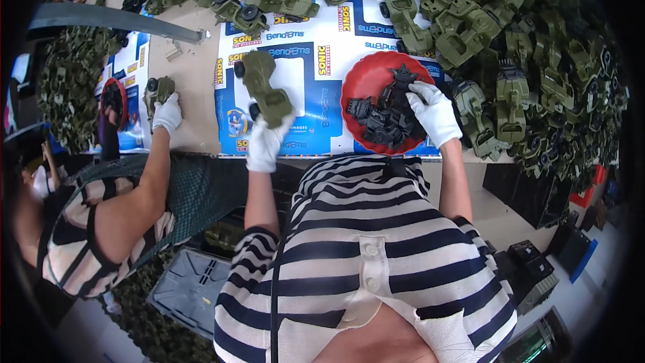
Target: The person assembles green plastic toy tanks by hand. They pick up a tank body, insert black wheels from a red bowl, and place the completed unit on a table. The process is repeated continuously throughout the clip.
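Note:
My left hand (267, 146), in a white glove, is closed around the near end of an olive-green toy vehicle (265, 84). The vehicle has dark wheels on its left side and is above the printed sheet. My right hand (435, 113), also gloved in white, reaches over the right side of a red scalloped bowl (354, 79). Its fingers are bent together on a black plastic part (405, 75) among several similar black pieces (383, 124) in the bowl. The glove partly hides the fingertips' hold.
Green toy vehicles pile up (470, 20) along the table's back and right. Blue-and-white printed sheets (316, 141) cover the table. At left, another person's gloved hand (168, 114) holds a green vehicle near a second red bowl (123, 104). A grey metal bar (121, 20) crosses the upper left.

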Demonstrator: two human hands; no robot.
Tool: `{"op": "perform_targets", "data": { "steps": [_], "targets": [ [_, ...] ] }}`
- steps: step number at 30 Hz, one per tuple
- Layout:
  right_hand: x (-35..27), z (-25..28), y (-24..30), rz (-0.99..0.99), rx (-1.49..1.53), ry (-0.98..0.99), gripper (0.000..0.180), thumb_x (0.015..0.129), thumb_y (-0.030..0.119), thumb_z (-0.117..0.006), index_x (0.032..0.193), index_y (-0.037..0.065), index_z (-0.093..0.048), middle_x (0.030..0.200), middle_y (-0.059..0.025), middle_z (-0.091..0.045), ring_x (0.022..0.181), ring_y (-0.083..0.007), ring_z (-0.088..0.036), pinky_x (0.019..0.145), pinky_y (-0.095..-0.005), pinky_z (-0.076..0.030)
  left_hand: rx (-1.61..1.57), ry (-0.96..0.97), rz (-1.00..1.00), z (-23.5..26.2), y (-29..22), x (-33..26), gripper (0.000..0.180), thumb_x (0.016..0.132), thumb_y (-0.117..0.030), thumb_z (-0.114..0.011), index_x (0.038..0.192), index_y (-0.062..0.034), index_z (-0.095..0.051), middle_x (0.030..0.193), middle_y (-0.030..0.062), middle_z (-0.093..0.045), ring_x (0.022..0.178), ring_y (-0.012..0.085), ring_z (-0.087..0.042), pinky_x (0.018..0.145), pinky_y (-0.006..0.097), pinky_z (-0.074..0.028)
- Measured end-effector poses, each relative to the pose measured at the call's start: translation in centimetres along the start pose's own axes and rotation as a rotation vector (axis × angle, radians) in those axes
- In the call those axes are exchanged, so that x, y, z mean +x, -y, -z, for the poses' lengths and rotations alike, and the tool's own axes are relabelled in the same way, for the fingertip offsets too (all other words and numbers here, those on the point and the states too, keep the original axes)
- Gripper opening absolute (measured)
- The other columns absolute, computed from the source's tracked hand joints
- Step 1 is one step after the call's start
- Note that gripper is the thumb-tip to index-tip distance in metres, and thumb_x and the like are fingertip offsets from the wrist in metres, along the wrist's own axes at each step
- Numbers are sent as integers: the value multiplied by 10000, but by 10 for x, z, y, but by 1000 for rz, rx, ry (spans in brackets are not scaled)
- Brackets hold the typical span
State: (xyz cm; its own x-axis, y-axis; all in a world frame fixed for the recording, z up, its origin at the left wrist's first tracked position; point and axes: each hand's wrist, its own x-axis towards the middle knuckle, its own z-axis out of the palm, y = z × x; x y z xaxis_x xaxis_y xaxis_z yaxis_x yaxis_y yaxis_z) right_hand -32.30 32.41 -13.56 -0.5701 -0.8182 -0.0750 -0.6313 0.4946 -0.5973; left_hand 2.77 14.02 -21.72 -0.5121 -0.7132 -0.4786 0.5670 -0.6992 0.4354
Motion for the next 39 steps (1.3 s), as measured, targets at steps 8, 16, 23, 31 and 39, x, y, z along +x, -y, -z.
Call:
{"op": "perform_targets", "data": {
  "steps": [8,16,23,31,39],
  "targets": [
    [26,3,-11,-21,-34,-28,254,864,223,-668,1064,72,-710,1110,-158,-680,1023,-339,-650,897,-401,-519,1925,-594,-385,-55,-55,-23,659,895,-276,-630,1408,59,-388,1286,327,-539,1142,451,-574,968,448,-455],
    [63,-11,15,220,-439,453,351,795,209,-686,1145,176,-701,1197,-106,-647,1142,-305,-589,978,-417,-466,1420,-345,16,-66,-61,66,621,728,-158,-854,1237,6,-539,1022,119,-700,856,192,-688,763,316,-549],
    [72,-14,2,480,-300,365,189,803,224,-685,973,156,-734,1132,-45,-686,1068,-279,-624,902,-415,-488,1172,109,130,-59,-33,36,533,790,-59,-802,1259,-34,-550,1021,38,-695,872,122,-662,801,281,-544],
    [56,-4,57,-58,846,296,301,959,184,-631,1183,-16,-648,1045,-75,-706,953,-101,-631,854,-270,-510,1066,430,286,-142,-14,-7,747,752,-78,-836,1395,-8,-462,1162,55,-656,988,116,-624,874,279,-518],
    [34,1,105,300,226,-23,243,894,206,-668,1109,95,-692,906,-123,-695,823,-283,-671,750,-361,-526,1075,460,372,-159,-1,-12,730,759,-23,-815,1391,16,-452,1128,48,-654,922,99,-633,816,257,-529]
  ]
}}
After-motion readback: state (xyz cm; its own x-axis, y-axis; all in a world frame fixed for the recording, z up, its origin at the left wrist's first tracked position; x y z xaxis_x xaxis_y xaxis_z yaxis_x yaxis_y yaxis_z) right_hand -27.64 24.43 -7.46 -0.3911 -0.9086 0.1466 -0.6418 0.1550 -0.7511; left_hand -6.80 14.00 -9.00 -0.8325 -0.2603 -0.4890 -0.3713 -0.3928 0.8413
